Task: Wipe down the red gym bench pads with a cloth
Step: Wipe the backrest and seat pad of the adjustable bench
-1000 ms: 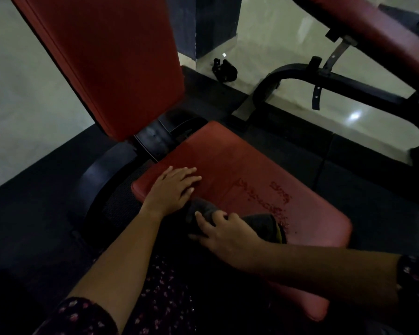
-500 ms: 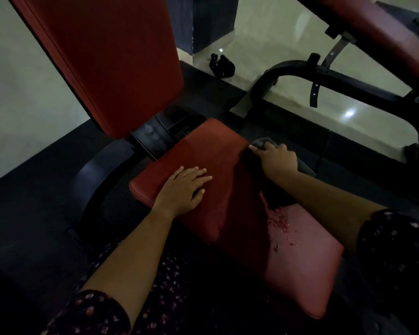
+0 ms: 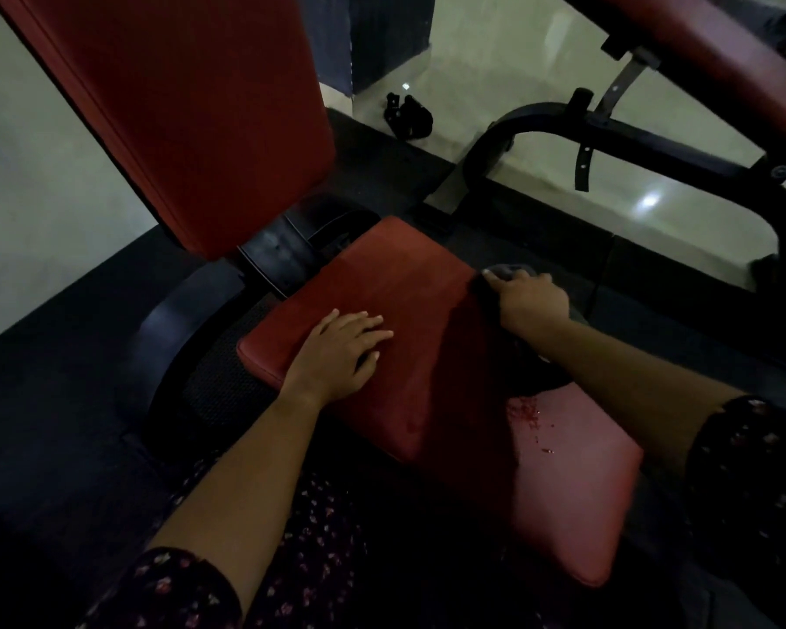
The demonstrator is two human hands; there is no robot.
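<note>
Presently, left hand (image 3: pixel 336 351) lies flat on the red padded bench seat (image 3: pixel 395 274); right hand (image 3: pixel 532 305) grips a grey cloth (image 3: pixel 512 269) at its far edge.

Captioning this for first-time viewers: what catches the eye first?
The red back pad rises at upper left, the red seat pad below it at centre. The left hand lies flat on the seat, while the right hand grips a cloth at its far right edge. A flaked patch mars the seat beside the right forearm.
</note>
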